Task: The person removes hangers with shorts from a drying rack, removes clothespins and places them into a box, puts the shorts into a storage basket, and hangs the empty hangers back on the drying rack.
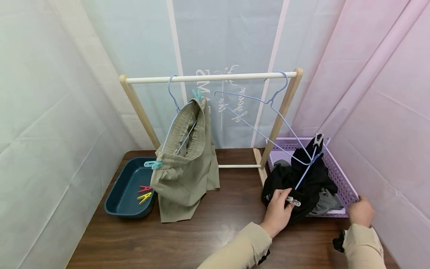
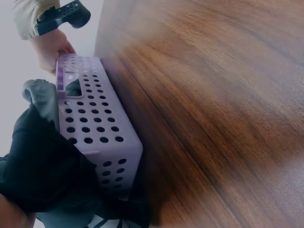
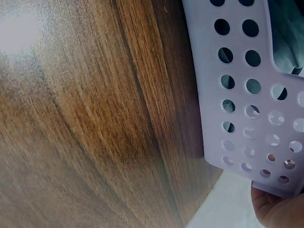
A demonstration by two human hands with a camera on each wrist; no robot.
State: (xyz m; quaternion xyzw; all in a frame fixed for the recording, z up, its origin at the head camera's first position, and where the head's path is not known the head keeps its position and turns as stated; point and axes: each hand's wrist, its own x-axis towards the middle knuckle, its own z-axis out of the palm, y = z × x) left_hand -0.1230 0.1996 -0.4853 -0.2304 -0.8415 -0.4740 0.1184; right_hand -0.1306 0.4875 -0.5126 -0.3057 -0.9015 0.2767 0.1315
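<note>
With curled fingers my left hand grips a black garment at its lower edge, beside a white clothespin. A second clothespin pins the garment's far edge to a blue wire hanger, which hooks on the rack's rail and tilts down to the right. Part of the garment lies over the purple basket. At the basket's near right corner my right hand holds the rim; in the right wrist view its fingers curl round the edge from below.
Khaki shorts hang at the left of the wooden rack on another hanger, with teal clothespins. A dark blue tray to their left holds red and yellow clothespins. Grey cloth lies in the basket.
</note>
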